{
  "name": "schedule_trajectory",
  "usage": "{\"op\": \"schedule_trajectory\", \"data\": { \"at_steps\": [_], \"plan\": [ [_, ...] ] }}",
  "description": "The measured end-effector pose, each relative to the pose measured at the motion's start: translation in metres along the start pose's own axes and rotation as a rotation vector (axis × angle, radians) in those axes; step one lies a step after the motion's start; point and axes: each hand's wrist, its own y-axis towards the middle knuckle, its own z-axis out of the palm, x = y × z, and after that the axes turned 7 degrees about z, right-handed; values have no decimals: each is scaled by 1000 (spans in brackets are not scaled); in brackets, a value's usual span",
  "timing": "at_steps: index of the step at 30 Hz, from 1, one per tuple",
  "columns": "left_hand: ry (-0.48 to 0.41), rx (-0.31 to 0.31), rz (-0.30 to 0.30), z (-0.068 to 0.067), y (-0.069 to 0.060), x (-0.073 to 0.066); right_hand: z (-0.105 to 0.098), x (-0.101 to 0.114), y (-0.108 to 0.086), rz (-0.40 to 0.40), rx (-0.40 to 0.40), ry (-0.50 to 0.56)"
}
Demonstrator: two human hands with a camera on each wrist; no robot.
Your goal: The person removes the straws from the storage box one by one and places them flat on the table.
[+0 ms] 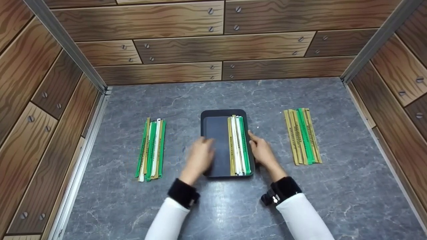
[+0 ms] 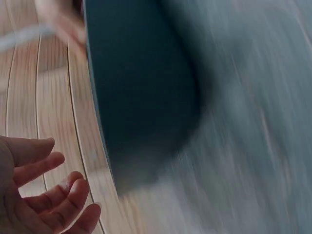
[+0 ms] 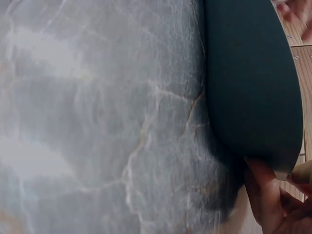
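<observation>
A shallow black tray (image 1: pixel 216 146) lies on the table, with a row of long, thin printed strips (image 1: pixel 237 146), gold, white and green, along its right side. My left hand (image 1: pixel 201 155), blurred in the head view, is at the tray's left edge. Its fingers are loosely bent and apart from the tray wall in the left wrist view, holding nothing. At the tray's right side, my right hand (image 1: pixel 263 151) grips the rim, with fingertips against the outer wall in the right wrist view.
To the left lies a bundle of green, gold and white strips (image 1: pixel 151 150). Another bundle of gold and green strips (image 1: pixel 302 136) lies to the right. Wood-patterned panels (image 1: pixel 180 50) enclose the grey marbled table (image 1: pixel 220 210) at the back and both sides.
</observation>
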Motion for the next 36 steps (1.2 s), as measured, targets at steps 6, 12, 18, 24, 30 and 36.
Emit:
{"op": "schedule_trajectory", "data": {
  "at_steps": [6, 12, 18, 24, 30, 36],
  "plan": [
    [104, 204, 80, 30, 15, -38, 0, 1, 0, -26, -19, -18],
    [194, 257, 98, 48, 23, -53, 0, 2, 0, -27, -39, -21],
    [278, 241, 98, 58, 21, -53, 1, 1, 0, -38, -40, -18],
    [225, 220, 22, 59, 19, -47, 0, 0, 0, -29, -24, -8],
    [169, 246, -51, 60, 20, -40, 1, 0, -1, -14, -9, -7],
    [119, 217, -99, 58, 19, -37, 1, 0, 0, -20, -22, -15]
  ]
}}
